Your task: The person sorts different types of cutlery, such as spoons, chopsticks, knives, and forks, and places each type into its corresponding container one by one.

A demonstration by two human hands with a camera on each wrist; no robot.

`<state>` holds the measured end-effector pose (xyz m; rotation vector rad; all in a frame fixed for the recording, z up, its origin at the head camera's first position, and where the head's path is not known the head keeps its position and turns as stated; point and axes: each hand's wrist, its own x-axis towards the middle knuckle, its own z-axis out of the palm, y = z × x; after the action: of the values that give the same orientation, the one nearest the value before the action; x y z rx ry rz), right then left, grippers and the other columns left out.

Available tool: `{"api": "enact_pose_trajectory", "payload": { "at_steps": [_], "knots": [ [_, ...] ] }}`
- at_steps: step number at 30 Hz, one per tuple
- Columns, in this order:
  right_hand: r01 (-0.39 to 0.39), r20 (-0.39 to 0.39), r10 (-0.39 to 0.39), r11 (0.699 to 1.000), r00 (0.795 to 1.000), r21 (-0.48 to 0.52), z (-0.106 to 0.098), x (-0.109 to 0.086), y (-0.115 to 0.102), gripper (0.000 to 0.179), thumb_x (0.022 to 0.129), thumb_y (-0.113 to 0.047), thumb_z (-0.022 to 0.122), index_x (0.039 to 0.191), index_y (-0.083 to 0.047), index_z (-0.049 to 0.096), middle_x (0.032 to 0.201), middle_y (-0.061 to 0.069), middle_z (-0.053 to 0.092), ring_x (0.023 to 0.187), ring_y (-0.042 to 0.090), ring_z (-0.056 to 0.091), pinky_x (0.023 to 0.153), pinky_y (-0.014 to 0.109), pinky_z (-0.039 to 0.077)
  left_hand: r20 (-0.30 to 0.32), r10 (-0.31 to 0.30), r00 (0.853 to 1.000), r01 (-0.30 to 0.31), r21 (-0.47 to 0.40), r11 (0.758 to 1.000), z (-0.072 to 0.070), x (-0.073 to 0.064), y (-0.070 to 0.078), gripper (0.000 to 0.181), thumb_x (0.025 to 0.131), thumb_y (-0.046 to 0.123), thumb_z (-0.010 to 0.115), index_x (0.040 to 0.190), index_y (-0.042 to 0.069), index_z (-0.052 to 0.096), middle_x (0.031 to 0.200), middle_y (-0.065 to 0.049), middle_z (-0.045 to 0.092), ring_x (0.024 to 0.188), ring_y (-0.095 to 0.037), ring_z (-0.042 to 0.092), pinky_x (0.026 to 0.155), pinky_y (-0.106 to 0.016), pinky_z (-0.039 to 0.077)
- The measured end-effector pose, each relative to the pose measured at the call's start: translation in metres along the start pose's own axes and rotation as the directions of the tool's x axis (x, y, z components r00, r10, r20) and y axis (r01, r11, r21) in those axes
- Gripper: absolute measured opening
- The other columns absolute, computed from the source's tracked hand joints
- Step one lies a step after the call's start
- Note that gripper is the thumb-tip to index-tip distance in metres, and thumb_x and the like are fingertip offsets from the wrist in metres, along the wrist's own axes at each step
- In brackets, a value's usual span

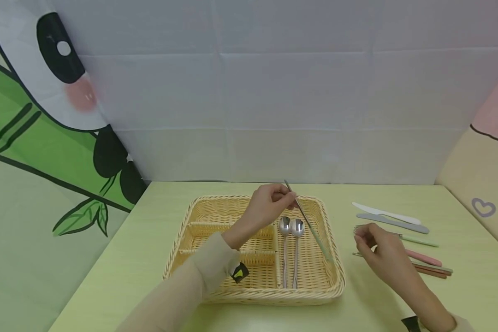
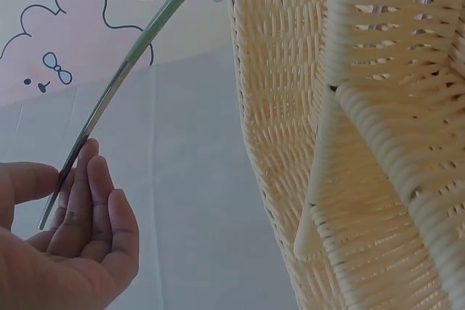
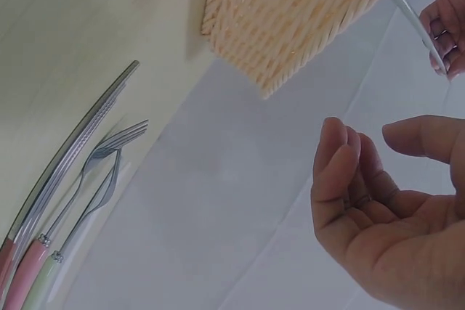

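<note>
My left hand (image 1: 265, 207) pinches a slim metal chopstick (image 1: 314, 233) with a green handle by its metal end. It slants over the right compartment of the wicker basket (image 1: 269, 293), green end toward the basket's right wall. Two metal spoons (image 1: 285, 227) lie side by side in that compartment, left of the chopstick. In the left wrist view, thumb and fingertips meet on the thin end of the chopstick (image 2: 134, 56). Right of the basket, my right hand (image 1: 383, 258) hovers over the cutlery, fingers loosely bent, a gap between thumb and fingers, nothing held.
On the table right of the basket lie a white knife (image 1: 386, 213), a grey knife (image 1: 394, 223), a green-handled fork (image 1: 419, 241), a pink-handled fork (image 1: 424, 257) and chopsticks (image 1: 433, 272). Dividers split the basket's left side into compartments. A pale wall (image 1: 290, 115) stands behind the table.
</note>
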<state>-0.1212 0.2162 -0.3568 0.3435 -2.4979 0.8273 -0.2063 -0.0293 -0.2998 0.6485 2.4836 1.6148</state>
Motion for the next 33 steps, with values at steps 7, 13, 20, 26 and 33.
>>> {"api": "enact_pose_trajectory", "payload": {
  "at_steps": [7, 13, 20, 26, 33],
  "knots": [
    [-0.069, 0.007, 0.07, 0.997, 0.998, -0.035, -0.004, -0.006, 0.013, 0.006, 0.081, 0.001, 0.061, 0.084, -0.004, 0.059, 0.067, -0.006, 0.056, 0.061, -0.008, 0.044, 0.05, 0.018, 0.041, -0.078, 0.031, 0.997, -0.03, 0.007, 1.0, -0.019, -0.005, -0.002, 0.018, 0.093, 0.023, 0.053, 0.09, 0.009, 0.063, 0.084, -0.004, 0.07, 0.077, -0.01, 0.064, 0.076, -0.029, 0.05],
    [-0.106, 0.019, 0.107, 0.993, 0.994, -0.058, -0.009, -0.01, 0.024, 0.002, 0.083, -0.003, 0.06, 0.085, -0.004, 0.059, 0.07, -0.005, 0.057, 0.062, -0.008, 0.045, 0.051, 0.018, 0.041, -0.145, 0.072, 0.987, -0.068, 0.031, 0.997, -0.036, -0.011, -0.005, 0.019, 0.093, 0.023, 0.054, 0.092, 0.006, 0.063, 0.084, -0.007, 0.07, 0.079, -0.013, 0.065, 0.071, -0.027, 0.05],
    [-0.153, 0.055, 0.158, 0.984, 0.986, -0.092, -0.014, -0.014, 0.04, 0.004, 0.085, -0.005, 0.056, 0.083, -0.006, 0.059, 0.071, -0.003, 0.059, 0.063, -0.01, 0.045, 0.052, 0.019, 0.04, -0.181, 0.086, 0.98, -0.069, 0.097, 0.993, -0.047, -0.023, -0.007, 0.018, 0.093, 0.026, 0.054, 0.092, 0.01, 0.063, 0.084, -0.007, 0.07, 0.078, -0.014, 0.064, 0.063, -0.028, 0.046],
    [-0.181, 0.092, 0.193, 0.976, 0.977, -0.124, -0.015, -0.016, 0.052, 0.006, 0.087, -0.008, 0.056, 0.081, -0.007, 0.058, 0.068, -0.004, 0.057, 0.06, -0.008, 0.046, 0.052, 0.02, 0.038, -0.195, 0.109, 0.975, -0.069, 0.2, 0.977, -0.053, -0.031, -0.007, 0.014, 0.092, 0.025, 0.054, 0.092, 0.014, 0.063, 0.081, 0.001, 0.069, 0.069, -0.01, 0.061, 0.059, -0.028, 0.044],
    [-0.248, 0.148, 0.271, 0.956, 0.951, -0.154, -0.019, -0.019, 0.064, 0.009, 0.089, -0.013, 0.054, 0.083, -0.007, 0.057, 0.069, -0.001, 0.058, 0.06, -0.004, 0.046, 0.056, 0.045, 0.039, -0.143, 0.115, 0.983, -0.067, 0.304, 0.95, -0.056, -0.04, -0.01, 0.014, 0.092, 0.025, 0.055, 0.096, 0.016, 0.065, 0.083, 0.001, 0.068, 0.071, -0.011, 0.062, 0.064, -0.026, 0.049]
  ]
}}
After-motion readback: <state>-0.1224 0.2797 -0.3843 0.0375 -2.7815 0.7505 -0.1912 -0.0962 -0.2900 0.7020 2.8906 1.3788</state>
